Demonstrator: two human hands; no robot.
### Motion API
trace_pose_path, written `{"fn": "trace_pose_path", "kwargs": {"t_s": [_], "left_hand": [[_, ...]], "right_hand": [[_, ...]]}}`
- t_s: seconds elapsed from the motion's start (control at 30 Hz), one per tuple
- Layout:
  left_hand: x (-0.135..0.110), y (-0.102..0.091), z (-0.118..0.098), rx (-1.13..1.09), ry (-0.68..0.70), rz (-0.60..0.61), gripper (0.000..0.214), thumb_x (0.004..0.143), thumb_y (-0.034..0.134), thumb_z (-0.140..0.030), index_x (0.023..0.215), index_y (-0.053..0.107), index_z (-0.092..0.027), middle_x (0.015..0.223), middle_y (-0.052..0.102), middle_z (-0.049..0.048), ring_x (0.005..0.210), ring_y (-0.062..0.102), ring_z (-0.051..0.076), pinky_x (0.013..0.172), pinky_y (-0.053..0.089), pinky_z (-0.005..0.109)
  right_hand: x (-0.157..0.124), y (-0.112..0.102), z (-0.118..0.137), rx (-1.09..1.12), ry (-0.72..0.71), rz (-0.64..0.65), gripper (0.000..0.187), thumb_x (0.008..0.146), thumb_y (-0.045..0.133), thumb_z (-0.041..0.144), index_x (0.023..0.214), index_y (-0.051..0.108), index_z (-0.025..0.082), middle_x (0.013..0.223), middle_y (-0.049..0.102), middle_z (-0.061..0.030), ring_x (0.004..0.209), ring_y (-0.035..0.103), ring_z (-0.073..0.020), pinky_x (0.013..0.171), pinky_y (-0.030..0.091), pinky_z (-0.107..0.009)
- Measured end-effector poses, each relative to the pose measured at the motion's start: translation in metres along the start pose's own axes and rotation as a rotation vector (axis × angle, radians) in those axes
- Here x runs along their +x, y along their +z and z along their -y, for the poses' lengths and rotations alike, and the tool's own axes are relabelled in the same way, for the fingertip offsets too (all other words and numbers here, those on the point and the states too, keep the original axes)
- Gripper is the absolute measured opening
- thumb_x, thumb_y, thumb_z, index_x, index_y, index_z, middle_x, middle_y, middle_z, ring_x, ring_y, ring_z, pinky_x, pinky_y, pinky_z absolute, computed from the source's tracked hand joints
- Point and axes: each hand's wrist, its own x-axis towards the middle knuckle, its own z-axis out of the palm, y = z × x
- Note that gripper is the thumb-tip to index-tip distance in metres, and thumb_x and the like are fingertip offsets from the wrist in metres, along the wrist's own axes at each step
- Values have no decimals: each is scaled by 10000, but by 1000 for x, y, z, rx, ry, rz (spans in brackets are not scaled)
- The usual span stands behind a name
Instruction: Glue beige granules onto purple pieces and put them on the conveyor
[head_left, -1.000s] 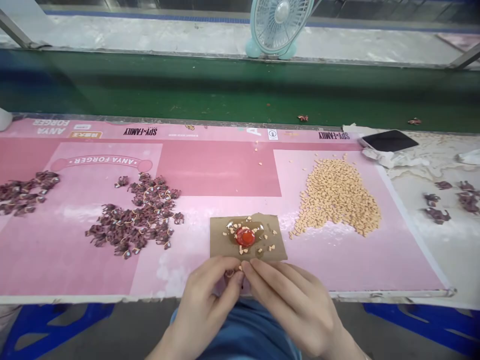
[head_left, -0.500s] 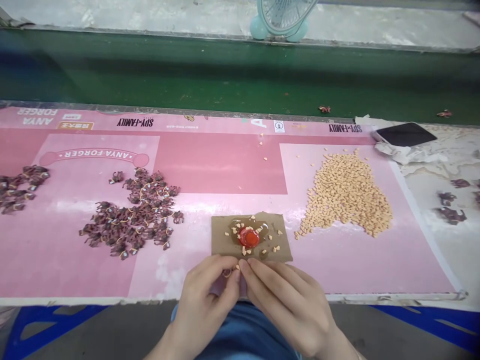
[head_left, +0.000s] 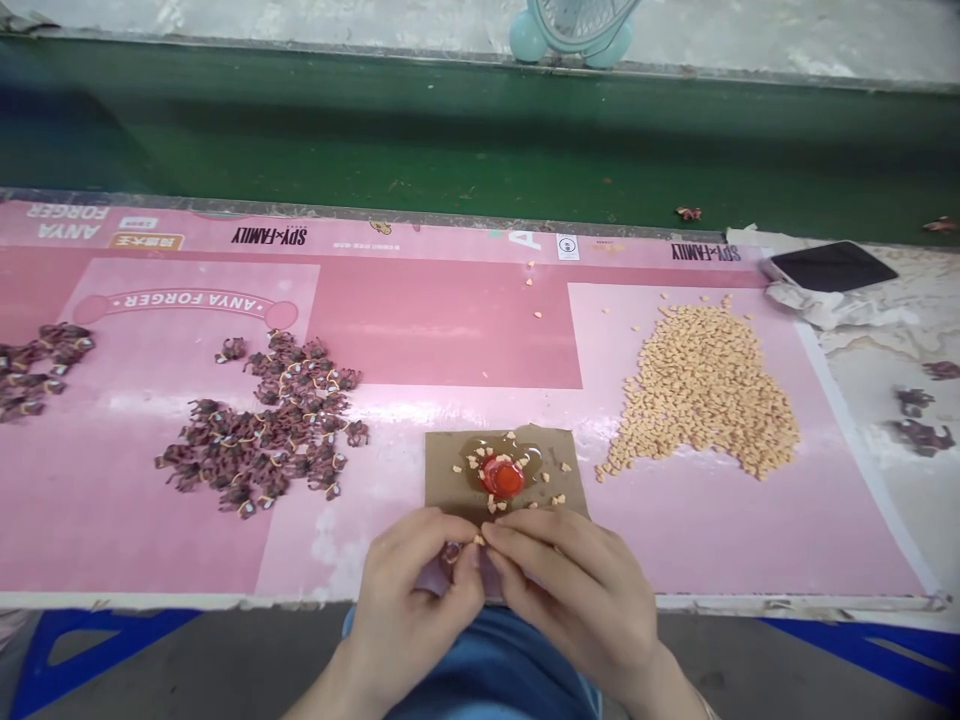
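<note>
My left hand (head_left: pixel 420 590) is closed in a pinch at the table's front edge, holding a small dark brown figure (head_left: pixel 451 553), mostly covered by the fingers. Close against it, my right hand (head_left: pixel 577 590) has its fingertips pressed together at a tiny beige piece (head_left: pixel 478 540), which touches the figure's end between both hands. Just beyond lies a brown cardboard piece (head_left: pixel 450 490) bearing a red round cap-like dish (head_left: pixel 504 480), a puddle of clear liquid and several scattered beige pieces.
Left stands a heap of small brown figures (head_left: pixel 262 440), with another group (head_left: pixel 41 370) farther left. A pile of beige pieces (head_left: pixel 705 400) lies right. Behind it a phone (head_left: pixel 832 267) rests on crumpled paper. A fan (head_left: pixel 574 30) stands beyond the green strip (head_left: pixel 450 140).
The view has shifted slightly. My right fingers have changed their pose a little against the beige piece, while the left hand keeps its hold on the figure.
</note>
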Motion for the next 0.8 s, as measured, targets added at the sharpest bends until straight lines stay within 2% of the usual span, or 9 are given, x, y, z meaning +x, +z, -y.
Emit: {"fn": "trace_pose_path", "kwargs": {"t_s": [0.13, 0.4, 0.57, 0.67, 0.8], "left_hand": [[-1, 1, -1, 37, 55, -1, 198, 910, 564, -103, 752, 645, -190, 611, 669, -21, 497, 614, 90, 493, 499, 139], [0, 5, -2, 115, 167, 5, 164, 956, 556, -110, 840, 627, -202, 642, 671, -29, 527, 619, 95, 530, 503, 156], [-2, 3, 0, 150, 177, 17, 160, 971, 538, -105, 868, 608, -204, 653, 665, -25, 537, 607, 102, 536, 495, 168], [-2, 3, 0, 177, 185, 48, 165, 986, 525, -116, 870, 598, -207, 661, 669, -22, 543, 609, 108, 530, 492, 176], [-3, 1, 2, 173, 162, 32, 106, 1011, 539, -147, 982, 617, -212, 773, 735, -15, 639, 692, 108, 640, 554, 162]], "right_hand": [[-1, 4, 3, 42, 99, -59, 117, 965, 620, 130, 972, 702, 213, 783, 761, -9, 653, 713, -110, 614, 606, -206], [-6, 3, 1, 23, 119, -62, 141, 908, 647, 92, 944, 683, 224, 777, 752, -5, 649, 716, -110, 633, 617, -178], [-6, 4, -1, 24, 101, -34, 92, 957, 631, 142, 918, 685, 205, 801, 761, -29, 681, 736, -110, 692, 632, -169], [-5, 3, -1, 25, 113, -32, 114, 962, 622, 147, 885, 672, 215, 772, 753, -19, 650, 729, -105, 658, 624, -154], [-1, -2, -9, -30, 123, -46, 117, 954, 627, 133, 902, 674, 227, 774, 755, -11, 640, 728, -103, 648, 625, -155]]}}
